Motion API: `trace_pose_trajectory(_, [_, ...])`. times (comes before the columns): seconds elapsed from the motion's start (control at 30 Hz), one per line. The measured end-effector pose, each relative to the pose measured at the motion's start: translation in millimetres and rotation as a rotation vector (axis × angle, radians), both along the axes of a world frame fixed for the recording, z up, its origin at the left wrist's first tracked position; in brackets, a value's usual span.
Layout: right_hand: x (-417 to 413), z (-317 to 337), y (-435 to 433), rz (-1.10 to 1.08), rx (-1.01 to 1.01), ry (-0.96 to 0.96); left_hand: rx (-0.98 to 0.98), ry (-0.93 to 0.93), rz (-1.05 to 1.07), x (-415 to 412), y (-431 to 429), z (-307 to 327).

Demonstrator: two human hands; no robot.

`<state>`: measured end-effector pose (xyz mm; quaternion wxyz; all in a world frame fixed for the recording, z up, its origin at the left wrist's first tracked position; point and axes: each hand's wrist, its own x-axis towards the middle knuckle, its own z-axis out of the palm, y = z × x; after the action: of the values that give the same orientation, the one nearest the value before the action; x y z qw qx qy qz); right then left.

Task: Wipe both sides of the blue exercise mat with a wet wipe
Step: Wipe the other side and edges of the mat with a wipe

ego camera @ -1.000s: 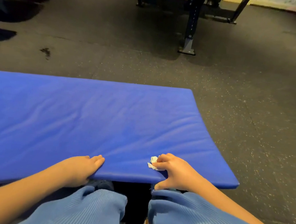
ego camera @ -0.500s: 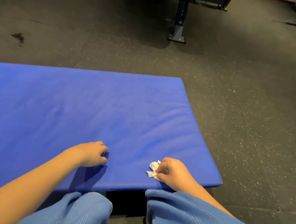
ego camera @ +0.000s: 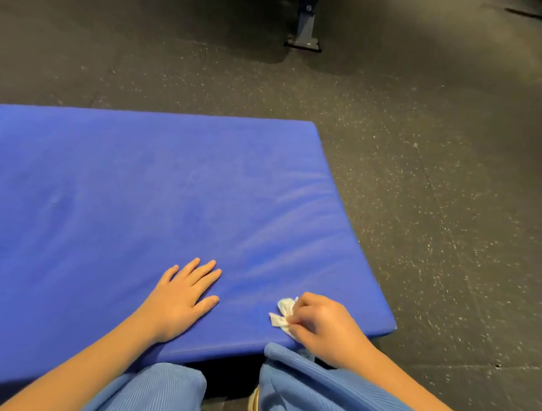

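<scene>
The thick blue padded exercise mat (ego camera: pixel 164 195) is laid out on the dark rubber floor with pale specks (ego camera: pixel 443 222), and one wide side is turned up. The step in hand is judged to be the wiping of this top side. It seems to be early, since the wipe is seen down by the near right corner and most of the mat lies ahead of it. The left hand (ego camera: pixel 184 296) is laid flat on the mat near its close edge, with the fingers straight and a little spread, so nothing is held by it. The right hand (ego camera: pixel 324 329) is set apart from it, with its fingers curled, and the small crumpled white wet wipe (ego camera: pixel 281 314) is pinched at the fingertips and touched to the mat. For the next move, the wipe should be pushed across the cover in long strokes while the mat is pressed down, and later the mat must be turned over so the other side can be done. The cover looks smooth and a bit shiny, with soft creases near the right end and rounded corners. The wipe is bunched up, so little of it is laid on the mat. Light blue ribbed trousers (ego camera: pixel 326 406) are seen at the bottom, and a grey metal foot of a gym frame (ego camera: pixel 305 26) is seen far behind.
</scene>
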<state>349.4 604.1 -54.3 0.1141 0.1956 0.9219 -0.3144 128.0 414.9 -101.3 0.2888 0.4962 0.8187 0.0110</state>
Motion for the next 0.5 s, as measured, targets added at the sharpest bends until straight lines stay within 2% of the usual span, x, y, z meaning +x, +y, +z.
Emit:
trace_pose_trajectory(0.07, [-0.3,-7.3,20.6,-0.037,0.111,0.040,0.006,0.002,0.008,0.7,-0.4,-0.8])
trace_pose_trajectory(0.13, [-3.9,-21.6,43.3,-0.290,0.305,0.076,0.000,0.012,0.002,0.9,0.3,-1.1])
trace_pose_trajectory(0.2, [-8.4,-31.7,40.5,-0.534,0.322,0.093,0.002,0.019,0.002,1.6,0.4,-1.7])
trace_pose_trajectory(0.23, [-8.5,-34.5,29.0,-0.541,0.281,0.135,-0.001,0.028,0.000,1.5,0.9,-0.9])
trace_pose_trajectory(0.33, [10.5,-29.0,-5.4,-0.327,0.090,0.243,0.015,0.089,-0.022,-3.6,13.5,3.2])
trace_pose_trajectory(0.37, [18.2,-26.3,-4.1,-0.282,0.081,0.251,0.042,0.096,-0.034,-4.6,21.0,4.5])
trace_pose_trajectory(0.43, [26.8,-29.3,16.7,-0.340,0.206,0.277,0.063,0.081,-0.086,0.3,36.2,3.0])
trace_pose_trajectory(0.5, [30.4,-36.9,36.5,-0.550,0.367,0.286,0.047,0.063,-0.140,10.1,44.1,-5.2])
